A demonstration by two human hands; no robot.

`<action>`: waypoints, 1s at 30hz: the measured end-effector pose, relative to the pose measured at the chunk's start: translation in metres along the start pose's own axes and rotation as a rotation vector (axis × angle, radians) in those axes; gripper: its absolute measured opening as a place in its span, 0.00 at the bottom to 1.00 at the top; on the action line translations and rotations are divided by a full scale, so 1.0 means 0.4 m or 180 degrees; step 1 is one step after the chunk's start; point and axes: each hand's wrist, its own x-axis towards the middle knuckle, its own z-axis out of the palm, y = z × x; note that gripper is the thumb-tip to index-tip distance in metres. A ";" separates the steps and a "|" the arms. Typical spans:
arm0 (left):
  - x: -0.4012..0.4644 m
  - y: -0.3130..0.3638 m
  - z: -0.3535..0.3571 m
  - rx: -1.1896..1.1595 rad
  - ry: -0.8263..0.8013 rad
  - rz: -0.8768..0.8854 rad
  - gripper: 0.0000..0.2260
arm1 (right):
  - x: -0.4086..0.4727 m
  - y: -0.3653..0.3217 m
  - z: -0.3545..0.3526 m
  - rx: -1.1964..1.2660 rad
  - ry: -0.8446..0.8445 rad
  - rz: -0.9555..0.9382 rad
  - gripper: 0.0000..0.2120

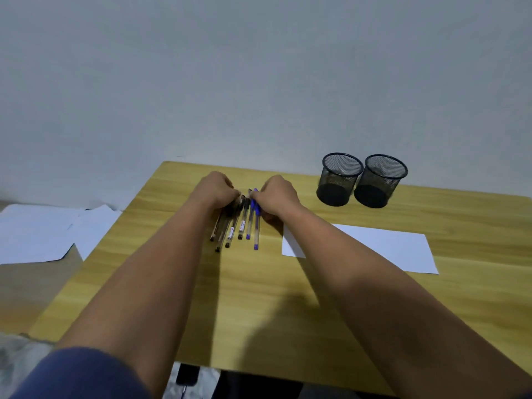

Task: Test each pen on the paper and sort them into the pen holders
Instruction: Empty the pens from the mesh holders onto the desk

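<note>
Head view: I see left hand (215,191) and right hand (277,194) curled, pinching the pen bunch (237,220) between them; mesh holders (339,180) beyond right hand.

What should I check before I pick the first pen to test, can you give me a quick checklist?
1. Pens within reach, lying bunched on the table: ok.
2. Paper flat and blank: ok.
3. Both holders upright, empty: ok.
4. One pen singled out: not ok, left hand and right hand are both on the bunch.
5. Caps off: cannot tell.
</note>
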 end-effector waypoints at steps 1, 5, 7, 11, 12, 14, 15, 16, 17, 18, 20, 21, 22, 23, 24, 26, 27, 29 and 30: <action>-0.004 -0.002 0.000 0.0102 0.0076 0.0060 0.18 | 0.001 0.000 0.005 -0.0119 0.0061 -0.0030 0.18; -0.021 -0.007 0.000 0.0574 0.0190 0.0171 0.21 | -0.014 -0.006 0.008 -0.0302 0.0082 -0.0103 0.16; -0.031 -0.010 0.000 0.0664 0.0245 0.0205 0.21 | -0.025 -0.007 0.001 -0.0361 0.0114 -0.0149 0.15; -0.042 -0.024 0.000 0.0571 0.0246 0.0200 0.20 | -0.046 -0.009 -0.013 -0.0551 0.0161 -0.0244 0.09; -0.044 -0.028 0.001 0.0541 0.0245 0.0201 0.19 | -0.051 -0.011 -0.016 -0.0582 0.0147 -0.0241 0.08; -0.049 -0.037 0.002 0.0489 0.0247 0.0218 0.17 | -0.059 -0.015 -0.022 -0.0657 0.0117 -0.0223 0.07; -0.051 -0.041 0.003 0.0481 0.0252 0.0227 0.17 | -0.062 -0.017 -0.025 -0.0715 0.0105 -0.0214 0.07; -0.052 -0.044 0.004 0.0484 0.0259 0.0239 0.17 | -0.067 -0.019 -0.030 -0.0782 0.0087 -0.0211 0.06; -0.053 -0.047 0.004 0.0494 0.0272 0.0257 0.18 | -0.070 -0.020 -0.034 -0.0856 0.0063 -0.0205 0.06; -0.054 -0.049 0.005 0.0506 0.0283 0.0277 0.18 | -0.075 -0.021 -0.039 -0.0933 0.0020 -0.0189 0.06; -0.054 -0.052 0.006 0.0518 0.0294 0.0306 0.17 | -0.084 -0.022 -0.043 -0.1046 -0.0122 -0.0115 0.07; -0.055 -0.054 0.008 0.0510 0.0296 0.0312 0.17 | -0.086 -0.021 -0.042 -0.1044 -0.0192 -0.0081 0.08; -0.055 -0.056 0.009 0.0501 0.0301 0.0312 0.16 | -0.089 -0.021 -0.040 -0.1017 -0.0227 -0.0065 0.09; -0.057 -0.058 0.010 0.0493 0.0309 0.0318 0.16 | -0.090 -0.021 -0.036 -0.1006 -0.0217 -0.0070 0.10; -0.060 -0.058 0.010 0.0495 0.0323 0.0333 0.16 | -0.094 -0.022 -0.034 -0.1002 -0.0179 -0.0089 0.11; -0.068 -0.056 0.002 0.0550 0.0407 0.0395 0.16 | -0.099 -0.024 -0.032 -0.0925 -0.0094 -0.0086 0.11; -0.074 -0.054 -0.006 0.0585 0.0479 0.0440 0.16 | -0.101 -0.026 -0.036 -0.0829 -0.0066 -0.0056 0.11; -0.085 -0.051 -0.026 0.0598 0.0593 0.0529 0.16 | -0.108 -0.029 -0.054 -0.0594 -0.0003 0.0014 0.13; -0.091 -0.049 -0.037 0.0581 0.0621 0.0563 0.16 | -0.115 -0.031 -0.068 -0.0506 0.0041 0.0038 0.14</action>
